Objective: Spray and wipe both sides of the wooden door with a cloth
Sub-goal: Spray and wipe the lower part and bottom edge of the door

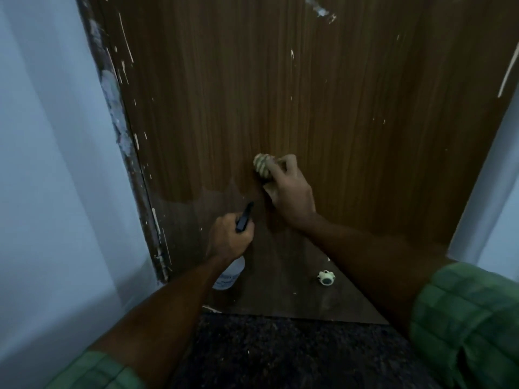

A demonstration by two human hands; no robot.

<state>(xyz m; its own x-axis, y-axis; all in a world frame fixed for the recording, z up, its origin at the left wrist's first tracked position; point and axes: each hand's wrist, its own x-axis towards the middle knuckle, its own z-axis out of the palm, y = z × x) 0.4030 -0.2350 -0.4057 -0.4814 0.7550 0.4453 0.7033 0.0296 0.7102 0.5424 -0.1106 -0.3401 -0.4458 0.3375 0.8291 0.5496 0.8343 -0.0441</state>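
Door (323,94) of dark wood (paint-flecked) filled the view; right hand (289,189) pressed a bunched cloth (262,165) against it, left hand (230,237) gripped the spray bottle (230,272) near its lower part.

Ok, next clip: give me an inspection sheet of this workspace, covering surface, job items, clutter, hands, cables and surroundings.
Surface: brown wood-grain door, white paint flecks, darker wet-looking patch low on the left.
Job's things: striped pale cloth bunched against the door; clear plastic spray bottle with black nozzle, nozzle toward the door.
Clutter: small white round door stopper low on the door.
Hands: right hand grips the cloth; left hand grips the bottle's neck.
Cables: nothing seen.
Surroundings: pale blue wall left, paint-smeared door frame, dark speckled floor, green sleeves.
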